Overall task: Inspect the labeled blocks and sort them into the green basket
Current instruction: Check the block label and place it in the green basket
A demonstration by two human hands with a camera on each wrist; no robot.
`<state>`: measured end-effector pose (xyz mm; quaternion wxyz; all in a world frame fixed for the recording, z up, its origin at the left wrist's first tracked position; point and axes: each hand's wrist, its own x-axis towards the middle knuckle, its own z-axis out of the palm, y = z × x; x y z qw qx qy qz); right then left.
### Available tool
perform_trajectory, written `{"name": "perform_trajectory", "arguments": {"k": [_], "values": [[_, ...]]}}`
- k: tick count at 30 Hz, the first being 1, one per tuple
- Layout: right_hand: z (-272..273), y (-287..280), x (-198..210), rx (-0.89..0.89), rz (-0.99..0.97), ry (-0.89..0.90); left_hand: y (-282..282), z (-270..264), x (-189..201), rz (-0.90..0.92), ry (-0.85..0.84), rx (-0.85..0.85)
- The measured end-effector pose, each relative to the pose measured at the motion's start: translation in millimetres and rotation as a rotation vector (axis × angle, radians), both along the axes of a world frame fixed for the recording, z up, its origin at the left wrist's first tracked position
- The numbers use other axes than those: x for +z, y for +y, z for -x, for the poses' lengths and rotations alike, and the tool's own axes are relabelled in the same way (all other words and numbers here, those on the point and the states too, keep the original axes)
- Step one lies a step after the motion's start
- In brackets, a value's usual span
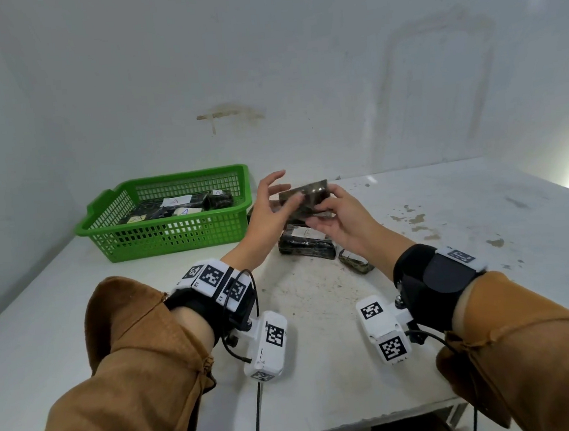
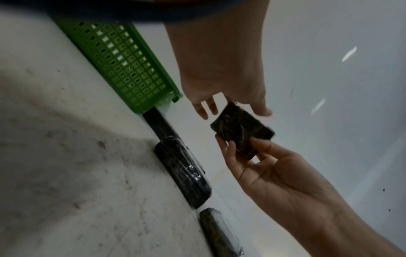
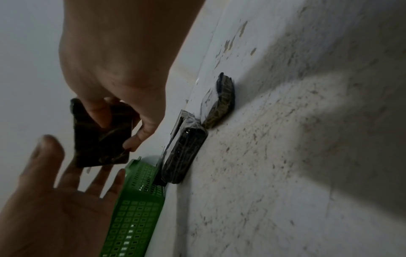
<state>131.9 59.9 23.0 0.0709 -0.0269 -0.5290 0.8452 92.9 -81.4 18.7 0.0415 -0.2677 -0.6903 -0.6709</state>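
I hold a dark wrapped block (image 1: 308, 194) up above the table, just right of the green basket (image 1: 175, 240). My right hand (image 1: 324, 212) pinches its lower edge between thumb and fingers; the right wrist view shows the block (image 3: 98, 139) under that hand (image 3: 123, 113). My left hand (image 1: 276, 195) is spread open at the block's left side, fingers straight, thumb at its face. In the left wrist view the block (image 2: 239, 132) sits between the two hands. No label shows on the face turned to me. Several blocks with white "A" labels (image 1: 175, 201) lie in the basket.
Below my hands a labelled dark block (image 1: 304, 244) lies on the white table (image 1: 321, 332), with a smaller one (image 1: 356, 260) to its right. The wall stands close behind. The table's front edge is near my forearms. The tabletop is stained and chipped at the right.
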Motion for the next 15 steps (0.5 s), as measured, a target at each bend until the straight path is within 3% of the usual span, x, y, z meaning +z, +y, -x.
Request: {"name": "perform_trajectory", "arguments": {"k": [4,15], "values": [[-2.0,0.8,5.0,0.026,0.021,0.028,-5.1,3.8,-1.7,-0.025,-0.219,-0.056],[-3.1,-8.1,7.1,0.015,0.036,0.047,-12.4,2.0,-4.7,-0.075,-0.250,-0.095]]}}
